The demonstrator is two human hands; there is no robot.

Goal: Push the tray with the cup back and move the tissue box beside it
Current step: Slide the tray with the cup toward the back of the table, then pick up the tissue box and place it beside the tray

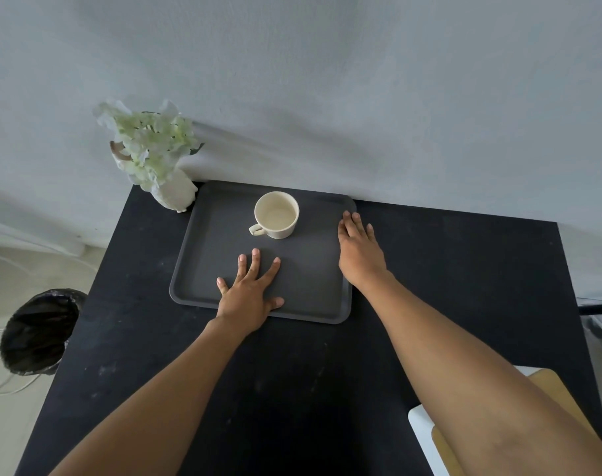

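A dark grey tray (206, 255) lies on the black table, its far edge at the wall. A cream cup (276, 214) stands upright on its far half, handle toward me. My left hand (251, 293) rests flat with spread fingers on the tray's near part. Along the tray's right rim my right hand (359, 247) lies flat, fingers together, pointing at the wall. Neither hand holds anything. A white and tan tissue box (426, 431) sits at the near right, mostly hidden under my right forearm.
A white vase of pale flowers (155, 156) stands at the table's far left corner, just left of the tray. The black table (447, 269) has bare surface right of the tray. A black bin (38, 334) sits on the floor at left.
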